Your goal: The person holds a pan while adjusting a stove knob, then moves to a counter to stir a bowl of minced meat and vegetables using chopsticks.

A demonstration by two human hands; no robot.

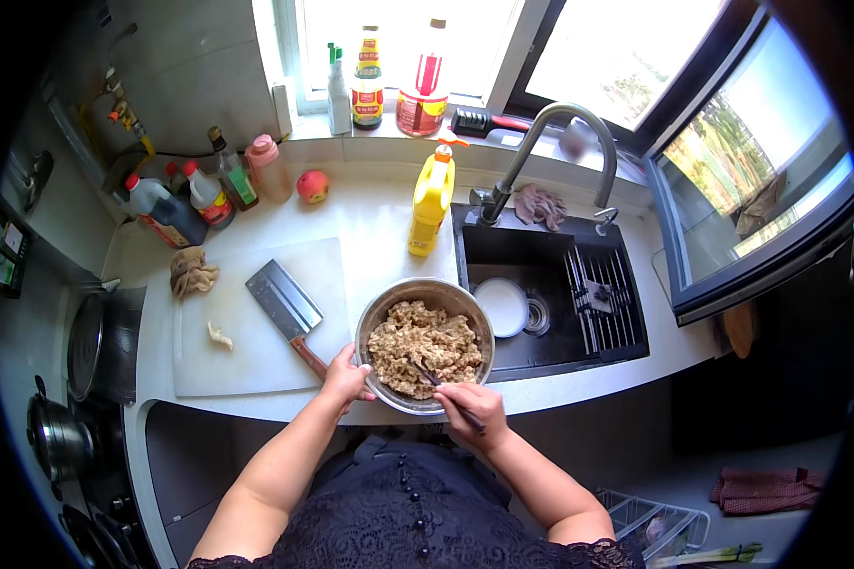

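A round stainless steel bowl (pixel 362 313) stands at the counter's front edge, holding a lumpy light-brown mixture (pixel 416 341) like minced filling. My left hand (pixel 346 378) grips the bowl's left rim. In my right hand (pixel 475 416) are dark chopsticks (pixel 462 410), their tips sunk in the mixture near the bowl's front. Left of the bowl, a cleaver (pixel 285 301) with a brown handle lies on a white cutting board (pixel 256 377); its handle end is close to my left hand. A small pale piece of food (pixel 220 336) rests on the same board.
To the right is a black sink (pixel 519 249) with a white round dish (pixel 502 307), a drying rack (pixel 598 302) and a curved faucet (pixel 541 135). A yellow pump bottle (pixel 431 203) stands behind the bowl. Bottles, an apple (pixel 312 186) and a cloth (pixel 192 272) are at left.
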